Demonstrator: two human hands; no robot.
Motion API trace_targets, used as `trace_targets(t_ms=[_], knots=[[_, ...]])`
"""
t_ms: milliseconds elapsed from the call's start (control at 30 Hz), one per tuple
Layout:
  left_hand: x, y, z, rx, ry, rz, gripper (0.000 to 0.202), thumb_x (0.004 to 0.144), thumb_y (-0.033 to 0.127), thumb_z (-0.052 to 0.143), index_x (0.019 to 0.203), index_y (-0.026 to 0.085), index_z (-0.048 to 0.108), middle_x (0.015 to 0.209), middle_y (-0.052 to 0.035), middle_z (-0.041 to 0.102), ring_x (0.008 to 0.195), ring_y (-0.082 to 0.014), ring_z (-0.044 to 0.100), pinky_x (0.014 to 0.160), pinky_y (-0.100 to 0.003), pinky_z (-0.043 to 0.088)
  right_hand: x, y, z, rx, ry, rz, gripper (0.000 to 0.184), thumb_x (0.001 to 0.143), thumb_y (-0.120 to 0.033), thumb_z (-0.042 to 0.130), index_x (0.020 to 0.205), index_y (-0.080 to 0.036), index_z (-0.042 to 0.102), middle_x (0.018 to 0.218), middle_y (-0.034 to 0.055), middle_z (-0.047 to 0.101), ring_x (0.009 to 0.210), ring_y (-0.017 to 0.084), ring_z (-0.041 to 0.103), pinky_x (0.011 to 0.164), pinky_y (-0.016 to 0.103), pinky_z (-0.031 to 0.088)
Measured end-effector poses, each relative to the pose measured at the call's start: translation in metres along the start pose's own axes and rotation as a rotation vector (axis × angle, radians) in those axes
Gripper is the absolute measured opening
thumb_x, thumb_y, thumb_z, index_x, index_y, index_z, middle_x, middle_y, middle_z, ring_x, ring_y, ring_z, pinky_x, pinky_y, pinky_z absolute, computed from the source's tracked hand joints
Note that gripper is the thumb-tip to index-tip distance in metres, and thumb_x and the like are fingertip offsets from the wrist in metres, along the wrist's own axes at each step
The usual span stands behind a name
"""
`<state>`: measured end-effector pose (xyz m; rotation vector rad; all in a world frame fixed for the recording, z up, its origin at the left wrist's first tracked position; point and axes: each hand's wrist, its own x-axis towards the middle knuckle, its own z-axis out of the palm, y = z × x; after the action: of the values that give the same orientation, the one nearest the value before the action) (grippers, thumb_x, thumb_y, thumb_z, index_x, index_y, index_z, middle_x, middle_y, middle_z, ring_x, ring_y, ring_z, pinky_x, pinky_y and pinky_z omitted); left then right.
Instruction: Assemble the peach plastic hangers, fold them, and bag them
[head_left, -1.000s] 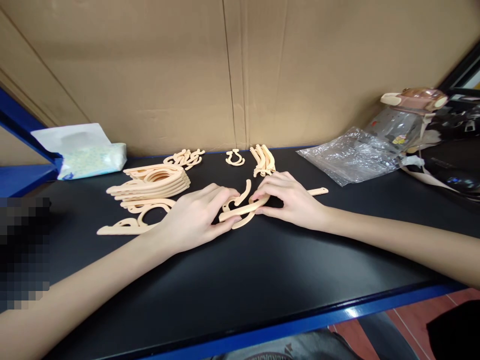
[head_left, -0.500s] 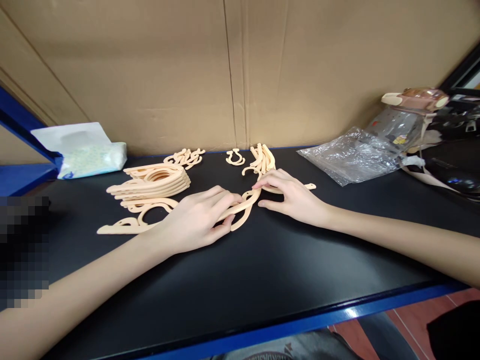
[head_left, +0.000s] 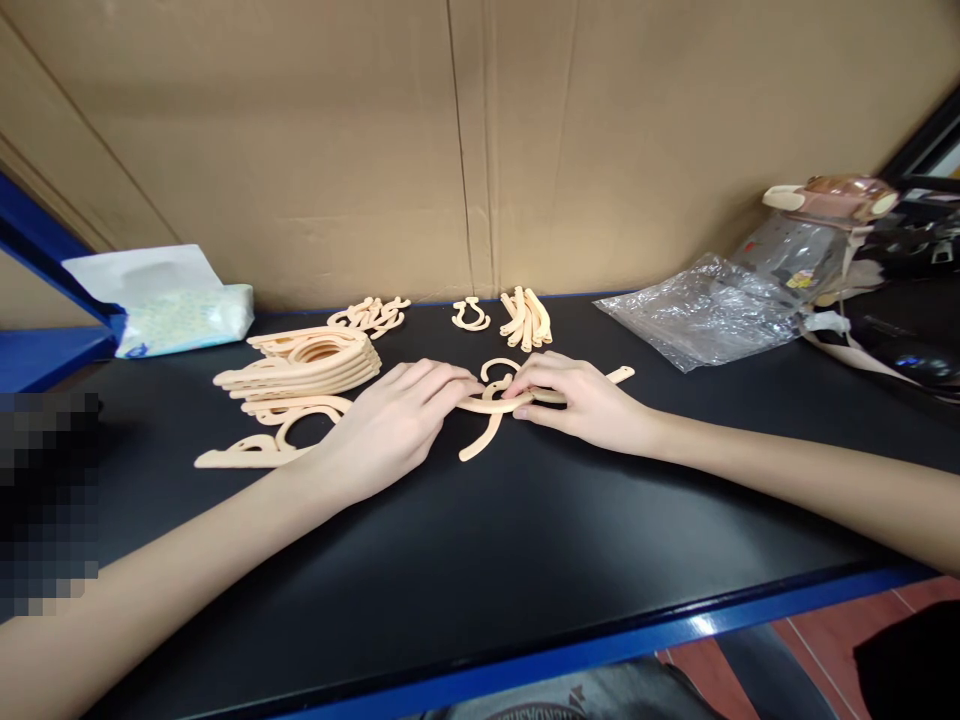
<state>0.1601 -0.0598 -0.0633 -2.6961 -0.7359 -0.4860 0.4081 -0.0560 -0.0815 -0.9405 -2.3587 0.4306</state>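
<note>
Peach plastic parts that look like folding clothes hangers lie on the black tabletop. Between my hands is a curved hanger arm [head_left: 491, 406]. My left hand [head_left: 401, 420] has its fingers closed around the left end of it. Opposite, my right hand [head_left: 589, 398] pinches its right end between thumb and fingers. Just behind and under it, partly hidden, are a hook [head_left: 496, 364] and another curved arm [head_left: 480, 440] pointing toward me. A flat holed end [head_left: 624, 375] sticks out beyond my right hand. Beside my left wrist lies a hanger frame [head_left: 247, 453].
Stacked hanger frames [head_left: 307, 370] stand at left. At the back are small hooks [head_left: 371, 315], a few more hooks [head_left: 471, 316] and a bundle of curved arms [head_left: 527, 318]. A wipes packet [head_left: 187, 318], clear plastic bag [head_left: 690, 315] and bottle [head_left: 795, 250] flank them.
The curved arm has turned from slanting to nearly level. My right hand has closed on its right end, and my left hand's fingers have moved up slightly.
</note>
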Motion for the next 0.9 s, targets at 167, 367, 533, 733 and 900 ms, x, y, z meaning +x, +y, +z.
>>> trace_targets(t_ms=[167, 367, 533, 733, 900], knots=[[0.001, 0.010, -0.006, 0.015, -0.002, 0.131, 0.027, 0.096, 0.017, 0.040, 0.110, 0.014, 0.063, 0.112, -0.0102, 0.068, 0.099, -0.0235, 0.063, 0.081, -0.037, 0.051, 0.000, -0.001, 0.000, 0.049, 0.081, 0.082, 0.013, 0.085, -0.020, 0.061, 0.098, -0.021, 0.064, 0.091, 0.0021, 0.065, 0.086, 0.017, 0.060, 0.079, 0.032, 0.048], [0.000, 0.025, -0.008, -0.036, -0.072, 0.198, 0.030, 0.099, 0.028, 0.041, 0.112, 0.012, 0.063, 0.117, -0.0092, 0.068, 0.101, -0.0207, 0.066, 0.085, -0.033, 0.052, 0.000, -0.001, 0.001, 0.088, 0.154, 0.086, 0.018, 0.082, -0.014, 0.059, 0.099, -0.019, 0.064, 0.093, 0.0017, 0.065, 0.083, 0.014, 0.059, 0.080, 0.029, 0.048], [-0.001, 0.031, -0.012, -0.150, -0.041, 0.261, 0.022, 0.097, 0.026, 0.048, 0.098, 0.012, 0.065, 0.099, -0.0066, 0.071, 0.085, -0.0188, 0.067, 0.074, -0.031, 0.052, 0.000, 0.000, 0.001, 0.115, 0.180, 0.107, 0.016, 0.082, -0.017, 0.062, 0.098, -0.018, 0.064, 0.092, 0.0021, 0.066, 0.083, 0.015, 0.060, 0.079, 0.029, 0.050], [-0.001, 0.034, -0.013, -0.372, -0.110, 0.247, 0.019, 0.094, 0.011, 0.045, 0.102, 0.016, 0.062, 0.108, -0.0032, 0.069, 0.094, -0.0151, 0.063, 0.079, -0.026, 0.049, 0.000, -0.001, 0.001, 0.153, 0.140, 0.103, 0.013, 0.084, -0.021, 0.063, 0.097, -0.020, 0.065, 0.093, 0.0019, 0.068, 0.086, 0.016, 0.063, 0.082, 0.032, 0.052], [-0.001, 0.030, -0.008, -0.328, -0.094, 0.196, 0.026, 0.094, 0.009, 0.042, 0.111, 0.017, 0.060, 0.113, -0.0031, 0.067, 0.101, -0.0160, 0.062, 0.087, -0.028, 0.048, 0.000, -0.005, 0.001, 0.208, 0.084, 0.076, 0.011, 0.085, -0.020, 0.062, 0.095, -0.020, 0.066, 0.092, 0.0008, 0.071, 0.088, 0.015, 0.067, 0.082, 0.029, 0.055]])
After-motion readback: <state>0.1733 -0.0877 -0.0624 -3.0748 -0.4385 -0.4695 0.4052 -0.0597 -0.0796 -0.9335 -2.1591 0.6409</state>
